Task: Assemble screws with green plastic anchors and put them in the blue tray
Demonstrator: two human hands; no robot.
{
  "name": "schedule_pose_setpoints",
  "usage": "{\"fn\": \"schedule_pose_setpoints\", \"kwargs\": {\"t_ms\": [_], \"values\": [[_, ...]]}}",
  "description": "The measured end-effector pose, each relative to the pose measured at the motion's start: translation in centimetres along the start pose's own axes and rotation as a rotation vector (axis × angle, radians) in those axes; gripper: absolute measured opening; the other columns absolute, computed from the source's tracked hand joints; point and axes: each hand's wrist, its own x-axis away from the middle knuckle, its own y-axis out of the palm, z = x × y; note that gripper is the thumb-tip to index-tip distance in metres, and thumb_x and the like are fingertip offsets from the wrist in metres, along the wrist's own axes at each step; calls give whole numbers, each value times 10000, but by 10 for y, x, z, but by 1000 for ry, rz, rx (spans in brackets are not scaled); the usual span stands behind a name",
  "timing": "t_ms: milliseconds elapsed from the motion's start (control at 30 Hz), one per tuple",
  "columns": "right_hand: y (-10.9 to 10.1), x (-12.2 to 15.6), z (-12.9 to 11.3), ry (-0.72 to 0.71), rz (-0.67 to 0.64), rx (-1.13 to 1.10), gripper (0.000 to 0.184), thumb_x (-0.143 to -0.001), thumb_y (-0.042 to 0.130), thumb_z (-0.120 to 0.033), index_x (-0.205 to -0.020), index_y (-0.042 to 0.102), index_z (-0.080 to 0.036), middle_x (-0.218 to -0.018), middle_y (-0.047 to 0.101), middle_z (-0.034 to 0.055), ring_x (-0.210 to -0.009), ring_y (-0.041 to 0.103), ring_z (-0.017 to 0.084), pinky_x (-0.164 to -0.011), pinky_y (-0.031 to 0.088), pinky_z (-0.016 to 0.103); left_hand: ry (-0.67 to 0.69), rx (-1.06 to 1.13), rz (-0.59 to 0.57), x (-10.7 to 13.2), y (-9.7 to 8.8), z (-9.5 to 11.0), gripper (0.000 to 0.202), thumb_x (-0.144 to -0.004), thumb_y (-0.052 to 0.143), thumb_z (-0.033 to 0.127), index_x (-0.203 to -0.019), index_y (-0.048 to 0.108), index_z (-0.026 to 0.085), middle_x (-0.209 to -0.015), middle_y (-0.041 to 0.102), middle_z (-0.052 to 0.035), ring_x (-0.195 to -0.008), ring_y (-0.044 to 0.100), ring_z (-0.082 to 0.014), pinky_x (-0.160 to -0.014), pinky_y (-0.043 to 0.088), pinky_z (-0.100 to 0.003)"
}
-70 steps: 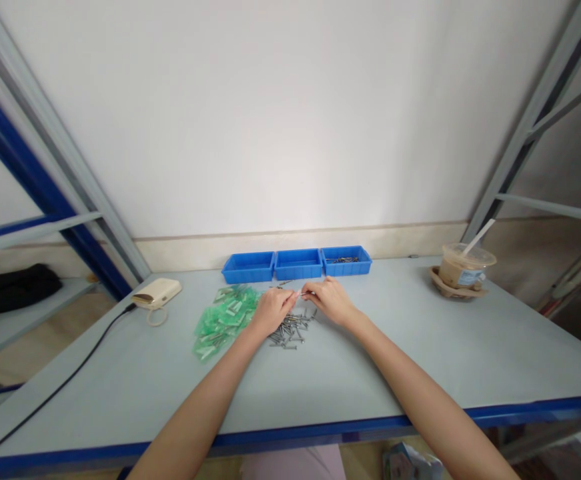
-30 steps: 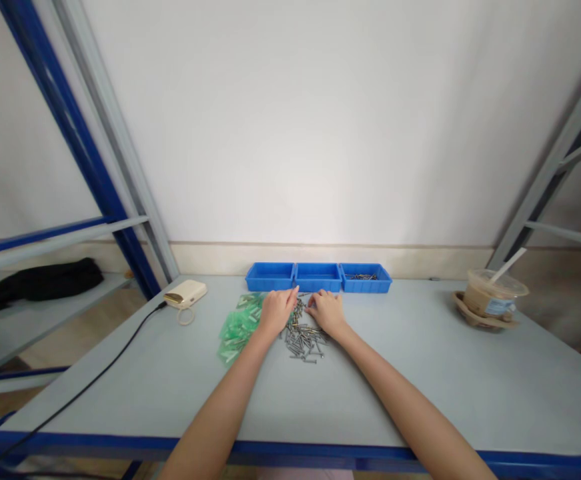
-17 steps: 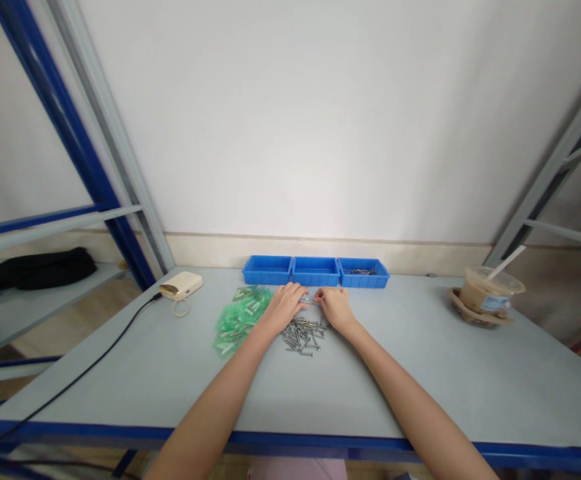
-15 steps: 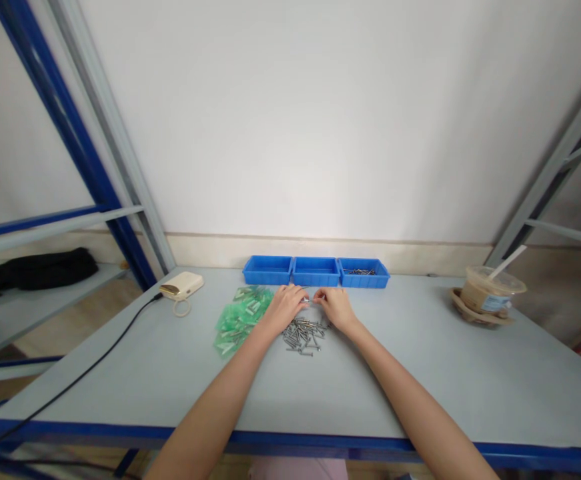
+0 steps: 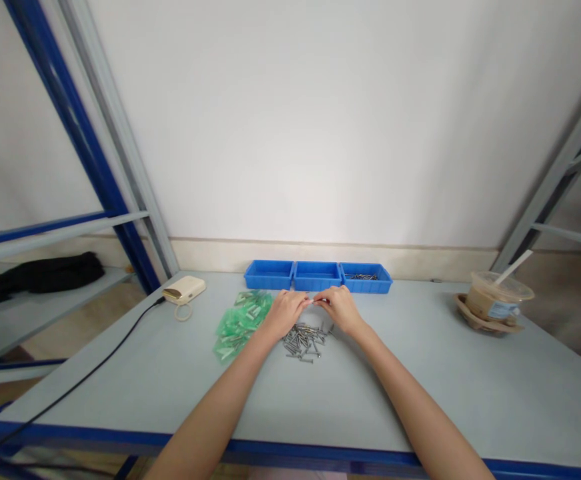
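Observation:
My left hand (image 5: 284,311) and my right hand (image 5: 339,307) meet fingertip to fingertip just above a loose pile of grey screws (image 5: 304,339) on the pale table. Both hands are closed in a pinch on a small whitish piece between them; it is too small to name. A heap of green plastic packets (image 5: 239,321) lies just left of my left hand. Behind the hands stand three blue bins in a row (image 5: 317,275); the right bin (image 5: 365,277) has some screws in it.
A cream device (image 5: 184,290) with a black cable (image 5: 95,367) sits at the left. An iced drink cup with a straw (image 5: 495,301) stands at the right. Blue and grey rack posts flank the table; a black bag (image 5: 45,274) lies on the left shelf.
My hands went down to the screw pile, then rose slightly and drew together behind it, pinching the small piece. The view shifted a little as my head moved.

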Motion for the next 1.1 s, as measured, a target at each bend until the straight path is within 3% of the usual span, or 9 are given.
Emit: {"fn": "schedule_pose_setpoints", "kwargs": {"t_ms": [100,267,367,567,667,767,967,1100], "values": [[-2,2,-4,0,-35,72,176,-847,500,-218,-836,674,-235,-837,692,19,-812,592,167,-723,306,273,6,36,13,0,1,1,194,-904,402,274,-904,567,173,-848,641,-23,-800,566,-155,-751,369,-274],[-1,3,-6,-43,-75,91,203,-873,470,-275,-1009,614,-230,-847,687,21,-766,600,134,-722,291,265,-36,-1,-12,-1,3,0,282,-909,380,275,-743,581,167,-734,624,-22,-750,561,-162,-730,364,-284],[-1,2,-7,-55,-55,107,229,-898,419,-283,-928,638,-224,-829,687,23,-757,598,136,-714,280,266,-59,17,-22,-2,1,2,329,-914,357,286,-681,558,169,-696,609,-18,-731,557,-161,-716,366,-280],[-2,2,-7,-39,-86,174,233,-905,401,-260,-928,629,-213,-866,682,38,-787,587,150,-718,248,277,-41,117,-72,-2,-3,6,229,-920,335,257,-817,526,183,-685,604,12,-692,556,-145,-699,371,-258],[-2,3,-7,-59,-62,198,238,-906,401,-308,-1012,594,-217,-862,673,50,-823,568,166,-747,228,291,-46,115,-53,-2,-3,7,283,-926,315,254,-740,515,181,-633,584,18,-664,549,-140,-696,362,-255],[-2,4,-7,-62,-33,205,216,-890,436,-326,-961,601,-206,-832,666,52,-815,555,173,-766,212,300,-83,83,-26,-3,-3,8,358,-927,305,277,-638,492,177,-611,571,8,-648,541,-145,-682,357,-257],[-1,4,-8,-86,-59,220,278,-913,380,-299,-842,629,-198,-800,670,52,-778,547,168,-750,206,307,-95,129,-49,-3,0,9,197,-914,355,275,-851,514,178,-601,579,33,-622,559,-143,-647,363,-244],[2,3,-8,-77,-46,190,211,-898,421,-272,-931,615,-197,-874,674,59,-814,554,165,-766,211,303,-111,42,-44,-3,3,8,286,-920,323,279,-766,538,172,-638,600,-9,-635,570,-158,-633,359,-253]]}}
